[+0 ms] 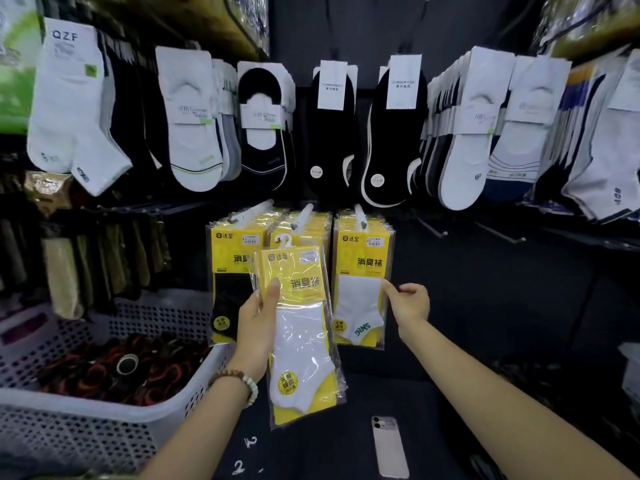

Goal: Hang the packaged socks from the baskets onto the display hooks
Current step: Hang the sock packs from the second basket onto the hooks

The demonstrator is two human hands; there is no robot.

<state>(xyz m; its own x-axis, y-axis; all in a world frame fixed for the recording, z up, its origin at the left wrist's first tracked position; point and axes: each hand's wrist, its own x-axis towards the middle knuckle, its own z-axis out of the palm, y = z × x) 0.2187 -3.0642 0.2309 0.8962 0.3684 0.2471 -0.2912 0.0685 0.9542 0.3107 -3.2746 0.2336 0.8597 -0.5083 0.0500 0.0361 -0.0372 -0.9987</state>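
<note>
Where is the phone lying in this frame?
In the head view the phone lies flat on the dark surface at bottom centre, between the forearms, just below-right of the sock pack held by the left hand.

Left hand (258, 317) grips a yellow sock pack (299, 336) upright — right hand (408, 301) pinches the edge of the hung pack (362, 282) on its hook (360, 216); a white basket (104, 420) sits lower left.
</note>
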